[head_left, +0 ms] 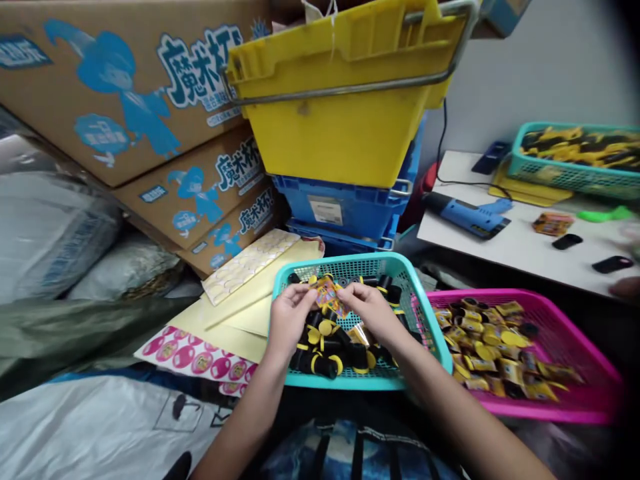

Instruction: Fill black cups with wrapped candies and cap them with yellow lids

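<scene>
At six o'clock from the middle of the view, over a teal basket (345, 383), pinches a small orange wrapper (327, 293) with the left hand (293, 317) closed thumb to finger on its nine o'clock edge and the right hand (370, 307) closed likewise on its three o'clock edge. Inside that basket, shows black tubes (359, 357) with yellow discs at their ends, lying at all angles. At four o'clock, just beside the teal rim, has a pink basket (565, 350) partly filled with gold tubes (510, 370), heaped toward nine o'clock.

At two o'clock, on a white table (520, 260), has a second teal basket (595, 183) full of black and yellow pieces (575, 148), too blurred to name. Toward three o'clock on the same table, shows a blue heat gun (465, 213) and an orange packet (553, 223). At twelve o'clock, faces a yellow crate (330, 137) stacked on blue crates (300, 197). At ten o'clock, faces brown boxes (135, 87) printed in blue; at nine, pale sacks (45, 220). At eight, shows yellow sheets (240, 313) and a pink-dotted sticker sheet (195, 353).
</scene>
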Demonstrator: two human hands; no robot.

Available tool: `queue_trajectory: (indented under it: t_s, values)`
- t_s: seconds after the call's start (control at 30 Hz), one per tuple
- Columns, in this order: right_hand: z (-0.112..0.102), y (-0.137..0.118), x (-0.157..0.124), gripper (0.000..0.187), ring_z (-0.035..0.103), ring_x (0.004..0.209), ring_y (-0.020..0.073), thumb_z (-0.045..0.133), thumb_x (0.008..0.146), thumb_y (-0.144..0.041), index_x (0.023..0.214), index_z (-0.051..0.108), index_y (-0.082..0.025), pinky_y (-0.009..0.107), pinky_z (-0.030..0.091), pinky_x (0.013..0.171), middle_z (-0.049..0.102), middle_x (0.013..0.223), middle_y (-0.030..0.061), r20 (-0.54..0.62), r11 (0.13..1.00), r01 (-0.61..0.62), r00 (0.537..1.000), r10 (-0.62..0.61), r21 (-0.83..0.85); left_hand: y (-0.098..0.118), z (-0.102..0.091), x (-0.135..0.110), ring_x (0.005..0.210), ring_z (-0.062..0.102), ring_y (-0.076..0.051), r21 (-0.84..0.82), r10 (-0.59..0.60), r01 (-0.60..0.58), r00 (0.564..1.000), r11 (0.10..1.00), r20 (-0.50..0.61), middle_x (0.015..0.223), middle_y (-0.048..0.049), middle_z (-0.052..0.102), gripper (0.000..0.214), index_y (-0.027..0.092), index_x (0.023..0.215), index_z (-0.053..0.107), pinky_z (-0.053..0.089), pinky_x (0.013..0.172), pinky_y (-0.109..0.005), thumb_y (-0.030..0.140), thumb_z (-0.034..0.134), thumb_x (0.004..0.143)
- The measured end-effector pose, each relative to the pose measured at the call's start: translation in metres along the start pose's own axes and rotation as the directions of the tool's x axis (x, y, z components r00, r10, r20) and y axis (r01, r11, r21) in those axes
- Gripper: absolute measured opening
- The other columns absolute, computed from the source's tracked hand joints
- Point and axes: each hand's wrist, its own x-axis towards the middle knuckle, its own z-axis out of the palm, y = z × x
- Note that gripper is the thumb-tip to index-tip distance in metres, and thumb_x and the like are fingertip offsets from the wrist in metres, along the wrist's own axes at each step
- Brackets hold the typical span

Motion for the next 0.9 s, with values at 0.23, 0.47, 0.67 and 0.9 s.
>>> queue_trajectory:
  t_s: [0.23,0.47,0.67,0.9]
  values:
    - [0.013,-0.012,0.001,0.048,0.059,0.083,0.0191,0.042,0.088,-0.056,0.078,0.067,-0.016,0.031,0.042,0.077,0.067,0.083,0.0052,0.12,0.969,0.035,0.993,-0.005,-0.246,-0.002,-0.021,-0.008,0.057,0.059,-0.009,-0.189,-0.049,0.059,0.997,0.98,0.058,0.063,0.0029,0.064,0.032,0.016,0.069,0.051,0.048,0.059,-0.021,0.027,0.079,0.059]
    - [0.021,-0.036,0.012,0.028,0.052,0.062,0.0126,0.064,0.075,-0.042,0.066,0.061,-0.015,0.026,0.039,0.063,0.061,0.065,0.0002,0.008,0.953,0.065,0.998,-0.065,-0.296,0.005,-0.008,-0.005,0.059,0.062,-0.011,-0.138,0.015,0.008,0.987,0.99,0.163,0.064,0.0041,0.064,0.049,0.017,0.101,0.055,0.05,0.062,-0.023,0.025,0.08,0.06]
    - [0.012,-0.035,0.017,0.037,0.045,0.058,0.0107,0.063,0.076,-0.049,0.06,0.052,-0.017,0.024,0.036,0.06,0.054,0.06,-0.0025,-0.009,0.965,0.099,0.994,-0.104,-0.242,0.003,-0.003,0.011,0.064,0.063,-0.011,-0.086,0.028,-0.01,0.978,0.996,0.208,0.07,0.0025,0.064,0.046,0.017,0.109,0.057,0.051,0.063,-0.022,0.028,0.075,0.068]
    - [-0.016,-0.03,0.016,0.037,0.055,0.088,0.0241,0.037,0.095,-0.044,0.092,0.061,-0.015,0.037,0.04,0.08,0.065,0.088,0.0103,0.262,0.538,0.196,0.964,0.049,-0.82,-0.012,-0.009,0.031,0.063,0.064,-0.013,-0.075,0.019,-0.005,0.983,0.997,0.183,0.071,-0.0019,0.07,0.037,0.017,0.098,0.069,0.052,0.058,-0.023,0.029,0.078,0.064]
